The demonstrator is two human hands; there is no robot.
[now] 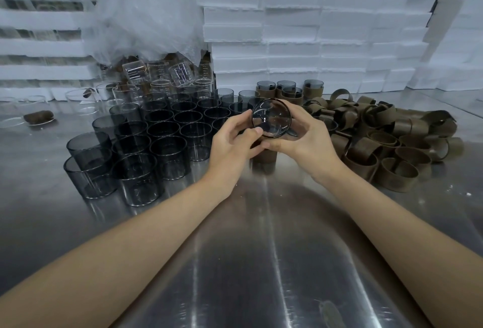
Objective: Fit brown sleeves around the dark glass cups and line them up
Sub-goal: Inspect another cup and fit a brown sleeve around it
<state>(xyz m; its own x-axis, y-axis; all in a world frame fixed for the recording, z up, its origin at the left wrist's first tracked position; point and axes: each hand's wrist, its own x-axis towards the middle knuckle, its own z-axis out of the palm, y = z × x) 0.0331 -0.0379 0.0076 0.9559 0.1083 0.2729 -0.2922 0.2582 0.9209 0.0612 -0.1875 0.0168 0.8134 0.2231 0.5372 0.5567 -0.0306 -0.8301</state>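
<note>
As left hand [232,145] and right hand [305,137] curl round dark cup [271,118], brown sleeve [264,157] mostly hidden under fingers [273,146].

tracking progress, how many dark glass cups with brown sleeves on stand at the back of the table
4 sleeved dark glass cups by the white foam blocks: leftmost, next, one in front, rightmost. More may be hidden.

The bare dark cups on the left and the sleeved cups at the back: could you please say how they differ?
The bare dark cups show smoky glass from rim to base; the sleeved cups each wear a brown sleeve, only the rim showing above it. The bare dark cups form a large packed cluster; the sleeved cups are a few in a short row. Both are dark glass, upright on the metal table.
</note>
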